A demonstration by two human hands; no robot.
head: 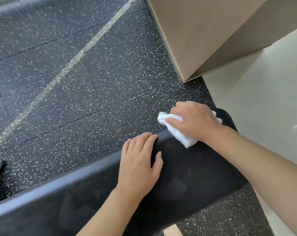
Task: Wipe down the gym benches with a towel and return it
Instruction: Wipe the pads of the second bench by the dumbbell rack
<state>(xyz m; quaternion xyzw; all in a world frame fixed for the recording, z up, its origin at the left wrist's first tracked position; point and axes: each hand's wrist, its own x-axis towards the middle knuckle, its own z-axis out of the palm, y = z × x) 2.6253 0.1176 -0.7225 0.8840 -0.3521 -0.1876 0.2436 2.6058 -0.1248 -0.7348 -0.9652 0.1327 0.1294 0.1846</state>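
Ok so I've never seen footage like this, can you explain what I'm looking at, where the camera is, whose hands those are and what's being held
There is no machine here: a person wears a camera on the head, so this one picture looks forward and down at their own two hands. The long black padded surface is a gym bench, standing on speckled dark rubber floor. The right hand holds a bunched white towel against the bench's far end. The left hand lies flat on the bench with straight fingers and holds nothing. At upper right is a beige wall.
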